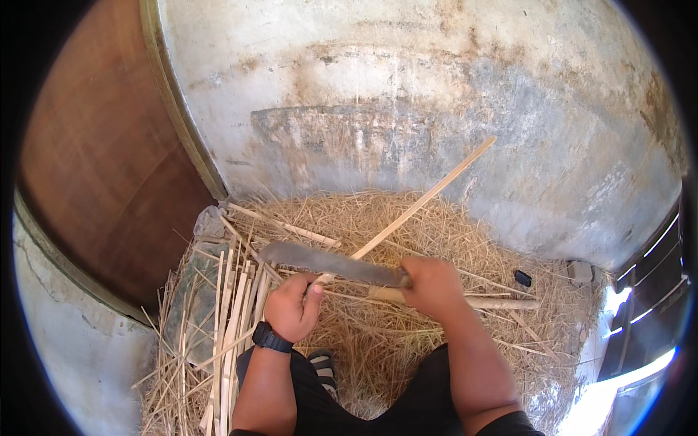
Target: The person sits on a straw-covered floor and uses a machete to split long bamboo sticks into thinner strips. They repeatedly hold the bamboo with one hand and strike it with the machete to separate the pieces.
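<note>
My left hand point(292, 305), with a black watch point(272, 337) on its wrist, is closed round the near end of a long pale strip, apparently split bamboo point(429, 196). The strip slants up and to the right, toward the wall. In my right hand point(434, 287) I grip the handle of a machete point(327, 263). Its wide dark blade points left and lies across the strip, just beyond my left fingers. The blade looks slightly blurred. Whether its edge cuts into the strip I cannot tell.
Several split strips point(231, 312) lie in a pile at the left, over a stone slab point(196, 298). Straw point(378, 341) covers the ground. A bamboo pole point(502, 303) lies beyond my right hand, near a small black object point(522, 277). A stained wall point(407, 123) and brown door point(109, 145) stand behind.
</note>
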Motion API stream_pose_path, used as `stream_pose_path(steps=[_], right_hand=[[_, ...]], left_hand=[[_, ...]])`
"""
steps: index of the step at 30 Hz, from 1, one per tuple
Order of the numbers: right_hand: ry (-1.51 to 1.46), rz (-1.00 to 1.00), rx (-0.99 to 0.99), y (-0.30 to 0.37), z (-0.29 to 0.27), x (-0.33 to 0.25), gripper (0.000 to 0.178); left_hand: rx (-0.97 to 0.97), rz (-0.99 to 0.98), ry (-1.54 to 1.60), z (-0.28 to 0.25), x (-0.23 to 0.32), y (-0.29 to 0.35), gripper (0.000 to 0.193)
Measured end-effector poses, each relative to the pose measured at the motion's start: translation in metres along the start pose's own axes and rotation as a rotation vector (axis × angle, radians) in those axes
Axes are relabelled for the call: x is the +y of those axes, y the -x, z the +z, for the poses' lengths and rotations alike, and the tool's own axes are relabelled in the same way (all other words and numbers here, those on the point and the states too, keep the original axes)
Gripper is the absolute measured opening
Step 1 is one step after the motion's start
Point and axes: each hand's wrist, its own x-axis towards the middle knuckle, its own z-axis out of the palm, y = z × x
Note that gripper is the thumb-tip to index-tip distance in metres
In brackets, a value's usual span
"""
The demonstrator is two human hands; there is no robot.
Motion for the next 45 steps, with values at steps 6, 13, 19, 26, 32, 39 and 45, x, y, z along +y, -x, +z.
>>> stream_pose_path(steps=[6, 13, 19, 26, 32, 39, 45], right_hand=[[-0.072, 0.138, 0.034, -0.003, -0.011, 0.018, 0.012], [-0.081, 0.176, -0.060, -0.005, -0.014, 0.022, 0.013], [0.067, -0.019, -0.090, 0.001, -0.005, 0.000, 0.016], [-0.130, 0.125, -0.016, -0.007, -0.011, 0.022, 0.014], [-0.115, 0.014, -0.032, -0.005, 0.002, 0.013, 0.012], [-0.097, 0.005, -0.136, -0.012, -0.001, 0.001, 0.019], [-0.329, 0.285, -0.163, -0.016, -0.003, 0.046, 0.030]], left_hand=[[-0.054, -0.043, -0.006, 0.004, 0.004, -0.004, 0.021], [-0.093, -0.086, 0.014, 0.002, 0.003, -0.002, 0.020], [-0.110, -0.122, 0.054, -0.002, 0.002, -0.002, 0.022], [-0.232, -0.154, 0.044, -0.006, 0.000, -0.005, 0.039], [-0.191, -0.036, 0.020, -0.001, -0.004, -0.005, 0.040], [-0.245, -0.099, -0.017, 0.001, 0.003, -0.011, 0.040], [-0.265, -0.104, -0.085, 0.002, 0.010, -0.009, 0.040]])
